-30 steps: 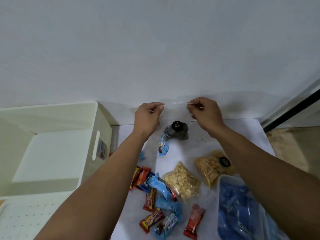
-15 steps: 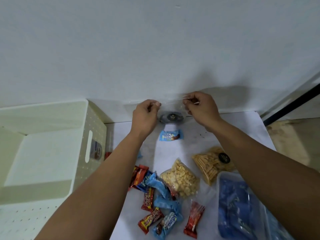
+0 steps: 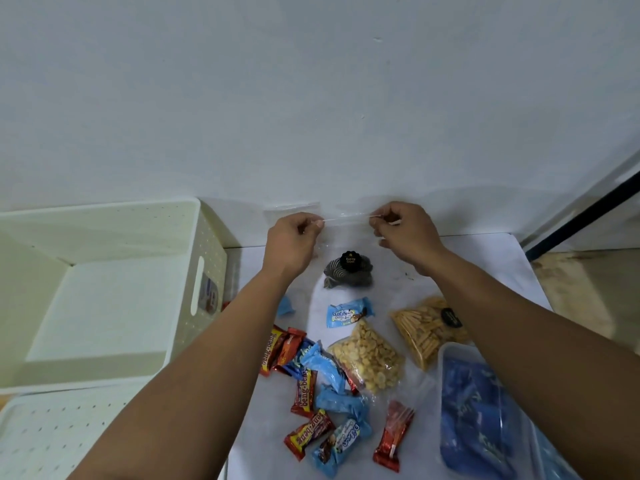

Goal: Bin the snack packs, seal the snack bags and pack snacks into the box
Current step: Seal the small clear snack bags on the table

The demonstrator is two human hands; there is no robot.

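Note:
My left hand (image 3: pixel 294 239) and my right hand (image 3: pixel 403 230) pinch the two top corners of a clear zip bag (image 3: pixel 348 271) with dark snacks and a black round label, held upright near the wall. Its bottom rests on the white table (image 3: pixel 485 268). Two more clear bags lie nearer: pale round crackers (image 3: pixel 369 358) and yellow sticks (image 3: pixel 424 329). Red and blue snack packs (image 3: pixel 311 375) are scattered below, one blue pack (image 3: pixel 348 311) apart. A cream bin (image 3: pixel 104 296) stands open on the left. A clear box (image 3: pixel 485 414) holding blue packs sits at the lower right.
A white wall (image 3: pixel 311 98) rises right behind the table. A perforated cream lid (image 3: pixel 52 434) lies at the lower left. Floor and a dark door frame (image 3: pixel 588 216) show at the right past the table edge.
The bag had been stretched flat high between my hands; now it hangs lower with the dark snacks settled at its bottom. My hands have moved apart along the top edge.

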